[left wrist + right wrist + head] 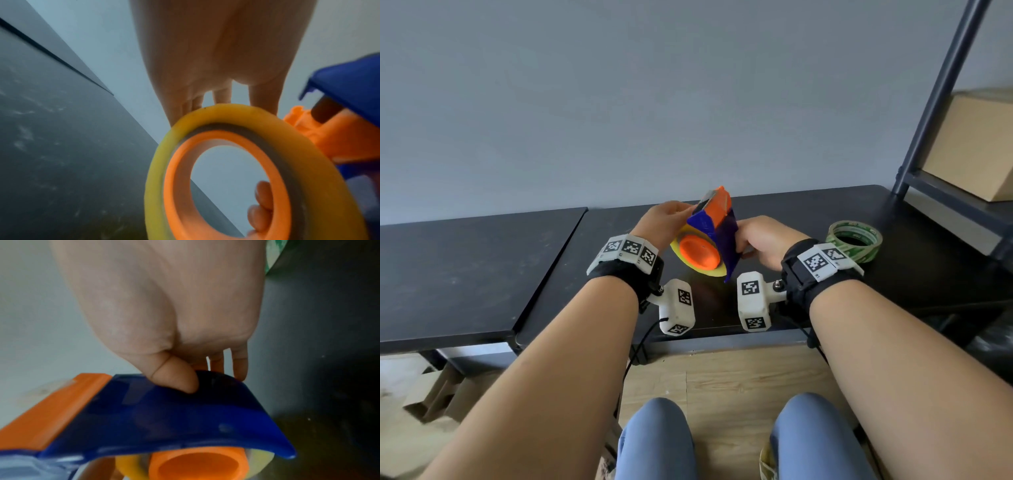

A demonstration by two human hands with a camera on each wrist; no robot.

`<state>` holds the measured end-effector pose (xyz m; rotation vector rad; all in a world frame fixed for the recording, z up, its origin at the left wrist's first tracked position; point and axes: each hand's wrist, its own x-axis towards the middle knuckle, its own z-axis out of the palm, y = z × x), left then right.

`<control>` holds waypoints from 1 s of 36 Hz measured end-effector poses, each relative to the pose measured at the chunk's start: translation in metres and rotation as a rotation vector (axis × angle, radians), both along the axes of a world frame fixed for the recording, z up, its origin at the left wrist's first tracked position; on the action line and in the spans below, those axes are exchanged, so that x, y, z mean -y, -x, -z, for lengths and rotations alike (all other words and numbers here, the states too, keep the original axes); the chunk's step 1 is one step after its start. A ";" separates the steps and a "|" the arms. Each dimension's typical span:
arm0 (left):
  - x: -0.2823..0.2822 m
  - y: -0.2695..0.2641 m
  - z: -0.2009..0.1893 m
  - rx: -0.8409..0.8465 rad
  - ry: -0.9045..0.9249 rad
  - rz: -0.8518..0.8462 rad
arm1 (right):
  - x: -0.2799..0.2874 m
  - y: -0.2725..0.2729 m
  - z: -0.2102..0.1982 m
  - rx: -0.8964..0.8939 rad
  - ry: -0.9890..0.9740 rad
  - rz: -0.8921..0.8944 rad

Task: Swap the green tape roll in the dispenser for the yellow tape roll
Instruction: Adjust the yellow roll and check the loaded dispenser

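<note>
Above the black table [801, 205] I hold a blue and orange tape dispenser [717, 224] tilted between both hands. The yellow tape roll [710, 273] sits around its orange hub [697, 253]. My left hand [669, 219] reaches over the far rim of the yellow tape roll [224, 116], fingers [221, 95] and thumb going behind it. My right hand [763, 240] grips the dispenser's blue cover [164, 421], thumb [176, 381] on top and fingers behind. The green tape roll [854, 241] lies flat on the table to the right, apart from both hands.
A second black table [465, 267] adjoins on the left with a narrow seam between. A dark metal shelf rack [928, 113] with a cardboard box [976, 144] stands at the right. Flattened cardboard [438, 394] lies on the floor lower left. My knees are below the table edge.
</note>
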<state>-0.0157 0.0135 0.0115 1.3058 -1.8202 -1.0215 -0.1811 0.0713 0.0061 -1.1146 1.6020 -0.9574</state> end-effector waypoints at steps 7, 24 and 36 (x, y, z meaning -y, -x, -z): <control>0.003 0.005 -0.015 -0.261 0.053 -0.120 | 0.001 -0.010 0.005 0.150 0.031 0.019; -0.011 0.006 -0.040 -0.288 0.051 -0.018 | -0.009 -0.011 -0.012 0.055 0.050 0.089; 0.002 0.004 -0.031 -0.137 0.262 -0.314 | -0.015 -0.015 -0.007 0.066 0.123 0.025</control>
